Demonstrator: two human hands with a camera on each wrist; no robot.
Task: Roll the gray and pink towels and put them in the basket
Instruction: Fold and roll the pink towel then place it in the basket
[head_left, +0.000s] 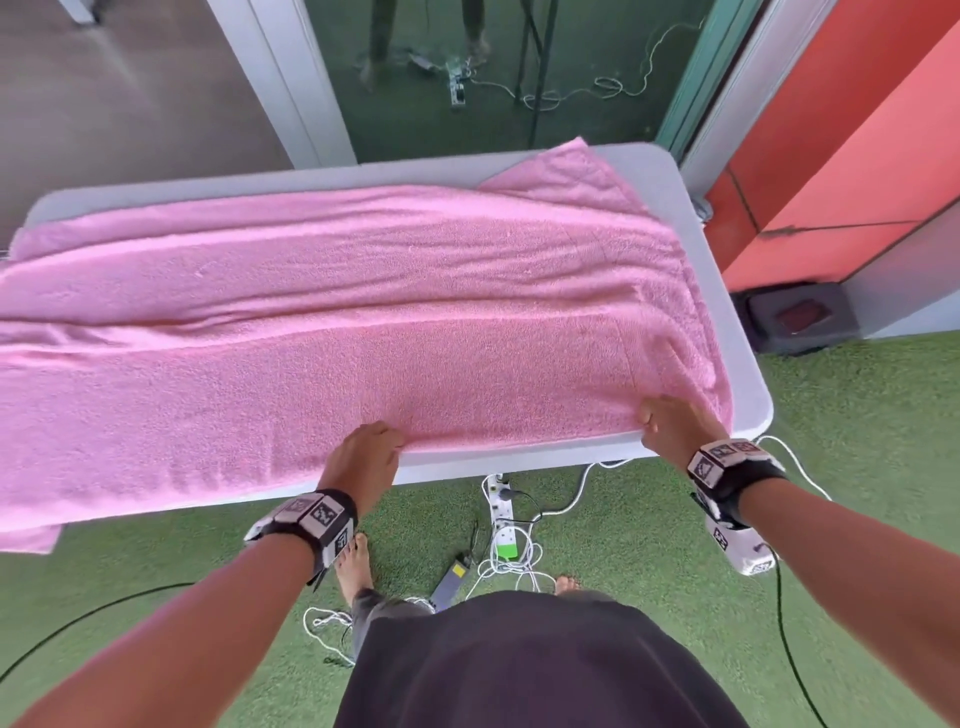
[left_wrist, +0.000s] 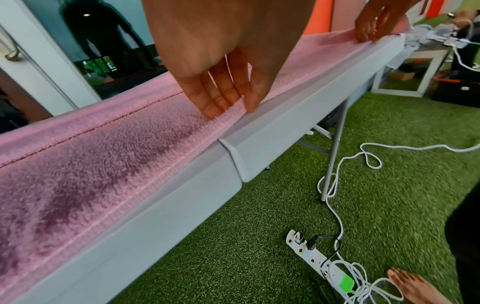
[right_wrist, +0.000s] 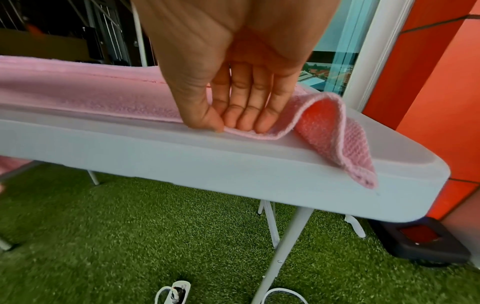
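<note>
The near hem of a large pink terry-cloth towel (head_left: 363, 322) is pinched by the left hand (head_left: 363, 454) and, near its corner, by the right hand (head_left: 675, 426). The towel is spread flat over a white plastic folding table (head_left: 727, 291), overhanging on the left.

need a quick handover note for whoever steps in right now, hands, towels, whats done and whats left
Left hand: pinches the near edge of the pink towel.
Right hand: pinches the same edge near the towel's right corner.
Pink towel lies spread flat across the table, left end hanging over.
Gray towel and basket: not in view.
Done: towel laid out. Left: roll it, basket it, then the gray one.
</note>
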